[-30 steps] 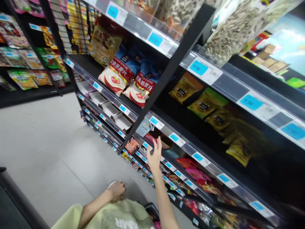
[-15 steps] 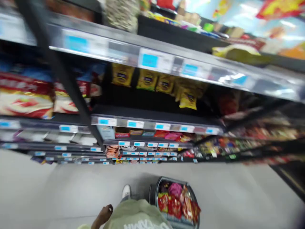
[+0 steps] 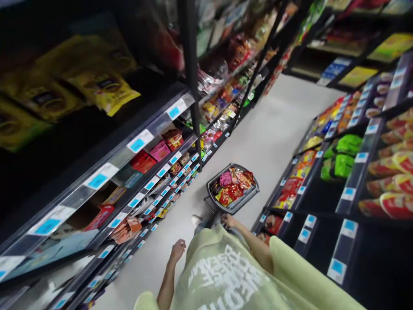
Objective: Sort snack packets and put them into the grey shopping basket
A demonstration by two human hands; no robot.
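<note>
My right hand (image 3: 228, 221) is in front of my body at the near side of a dark grey shopping basket (image 3: 232, 212). Its fingers are curled, apparently round the basket's handle, which is mostly hidden by the hand and shirt. In the basket lie red snack packets (image 3: 235, 190) and a pink packet (image 3: 226, 178). My left hand (image 3: 179, 249) hangs beside my body over the floor, fingers loosely bent and apart, holding nothing. Closest to it are the lower shelves on the left.
Left shelving (image 3: 138, 144) carries yellow bags (image 3: 106, 88), boxes and price tags. On the right stand shelves with green packets (image 3: 343, 157) and red-lidded cups (image 3: 395, 204). A grey floor aisle (image 3: 274, 116) runs between them toward a far shelf. My white shoe (image 3: 195, 220) shows beside the basket.
The view has swung right from facing the shelf to looking along the aisle. My right hand has come into view by the basket; my left still hangs at my side.
</note>
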